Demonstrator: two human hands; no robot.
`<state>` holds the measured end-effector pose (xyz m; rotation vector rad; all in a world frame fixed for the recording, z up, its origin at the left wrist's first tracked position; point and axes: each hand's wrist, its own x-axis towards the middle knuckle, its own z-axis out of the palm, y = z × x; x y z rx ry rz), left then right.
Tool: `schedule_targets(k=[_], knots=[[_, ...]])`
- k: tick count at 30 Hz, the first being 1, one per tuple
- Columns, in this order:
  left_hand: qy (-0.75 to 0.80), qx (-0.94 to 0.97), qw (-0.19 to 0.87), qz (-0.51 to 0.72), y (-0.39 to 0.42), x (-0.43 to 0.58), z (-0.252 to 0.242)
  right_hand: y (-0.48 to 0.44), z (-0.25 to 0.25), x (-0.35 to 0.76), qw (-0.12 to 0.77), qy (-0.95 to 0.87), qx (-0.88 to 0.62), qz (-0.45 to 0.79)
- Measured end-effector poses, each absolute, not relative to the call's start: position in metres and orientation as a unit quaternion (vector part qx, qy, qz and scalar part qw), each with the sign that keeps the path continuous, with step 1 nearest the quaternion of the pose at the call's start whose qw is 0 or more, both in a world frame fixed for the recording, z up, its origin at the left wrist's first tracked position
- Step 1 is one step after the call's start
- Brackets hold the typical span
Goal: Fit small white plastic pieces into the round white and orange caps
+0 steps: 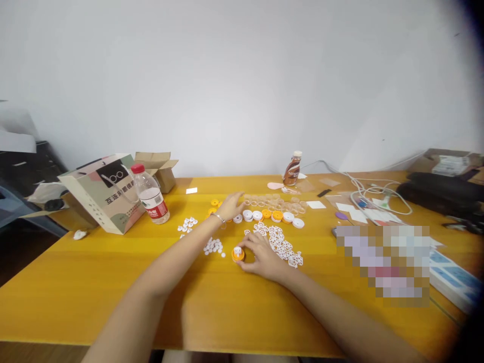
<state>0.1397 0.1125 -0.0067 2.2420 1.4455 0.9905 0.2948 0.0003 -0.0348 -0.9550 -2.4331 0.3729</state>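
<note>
My right hand (pixel 262 254) has its thumb and fingers around a small round orange piece (pixel 237 257) on the table. A white part (pixel 237 250) sits upright in the middle of that piece. Further forward, my left hand (pixel 230 206) reaches over the row of round pieces, its thumb and forefinger apart beside the clear plastic rings (pixel 278 203). White and orange round discs (pixel 266 214) form a row to its right. White openwork pieces (pixel 280 242) lie beyond my right hand. Small white discs (pixel 215 246) and white pegged pieces (pixel 187 225) are scattered to the left.
A red-capped water bottle (pixel 151 196) and a paper bag (pixel 109 196) stand at the left, with an open cardboard box (pixel 159 169) behind. A brown drink bottle (pixel 292 170) is at the back. White cables (pixel 372 189), papers and a black case (pixel 438 199) occupy the right.
</note>
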Motion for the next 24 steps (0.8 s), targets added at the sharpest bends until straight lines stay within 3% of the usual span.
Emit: schedule_targets(k=[8,14,19,24], knots=[[0.552,0.724,0.167,0.378,0.144,0.151,-0.012,0.0,-0.037,0.293,0.246,-0.893,-0.345,0.151],[0.478,0.732,0.222,0.432,0.056,0.112,0.009,0.002,-0.041,0.292,0.254,-0.89,-0.348,0.148],[0.394,0.798,0.275,0.365,-0.018,0.098,0.011,0.001,-0.04,0.291,0.258,-0.888,-0.35,0.149],[0.386,0.823,0.288,0.302,-0.025,0.098,0.001,0.0,-0.038,0.291,0.26,-0.89,-0.346,0.146]])
